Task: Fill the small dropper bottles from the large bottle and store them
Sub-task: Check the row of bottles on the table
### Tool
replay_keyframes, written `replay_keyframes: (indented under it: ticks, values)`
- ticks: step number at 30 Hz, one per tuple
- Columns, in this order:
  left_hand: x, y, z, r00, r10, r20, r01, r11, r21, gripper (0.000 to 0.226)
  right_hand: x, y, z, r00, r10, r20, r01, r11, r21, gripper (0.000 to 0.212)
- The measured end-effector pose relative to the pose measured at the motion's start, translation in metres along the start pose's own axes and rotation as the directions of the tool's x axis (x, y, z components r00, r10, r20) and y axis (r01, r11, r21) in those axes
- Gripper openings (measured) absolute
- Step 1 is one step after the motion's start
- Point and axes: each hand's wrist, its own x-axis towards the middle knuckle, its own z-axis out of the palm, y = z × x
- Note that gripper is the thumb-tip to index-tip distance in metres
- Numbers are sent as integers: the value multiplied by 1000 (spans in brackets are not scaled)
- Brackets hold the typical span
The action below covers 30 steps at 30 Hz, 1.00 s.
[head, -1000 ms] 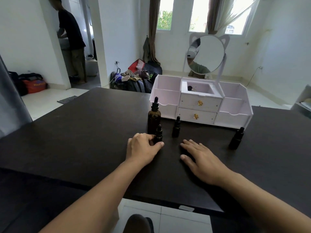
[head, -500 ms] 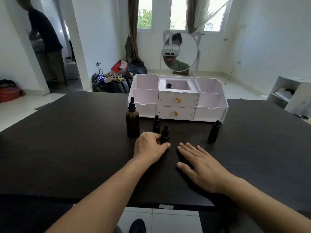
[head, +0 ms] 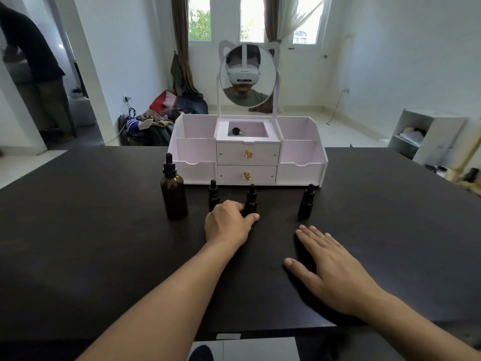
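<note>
The left hand (head: 227,223) has its fingers and thumb curled round the base of a small dropper bottle (head: 251,200), which stands upright on the dark table (head: 91,230) with its black cap clear above the knuckles. The right hand (head: 335,272) lies flat on the tabletop, palm down, fingers straight and slightly spread, holding nothing. Just left of the gripped bottle stands a second small dropper bottle (head: 213,194), partly behind the left hand, and left of that the large amber bottle (head: 173,195) with its black dropper cap on. A third small dropper bottle (head: 306,201) stands apart on the right, beyond the right hand's fingertips. Behind the row sits a white cosmetic organiser (head: 247,155) with two gold-knobbed drawers, open side compartments and a top tray holding a small dark object (head: 236,131). A round cat-eared mirror (head: 247,74) rises from it.
</note>
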Motion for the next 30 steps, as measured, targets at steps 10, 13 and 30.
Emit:
replay_keyframes:
  ticks: [10,13,30]
  values:
    - [-5,1,2,999,18,-33,-17,999,40,40,11,21,-2,987,163,-1,-163,985,-49,104]
    - [-11,0,2,997,38,-63,-37,999,17,44,21,36,2,971,234,-41,-236,969,-77,84]
    - [-27,51,36,967,244,69,-226,954,-199,45,65,96,-16,890,455,-15,-455,886,-91,77]
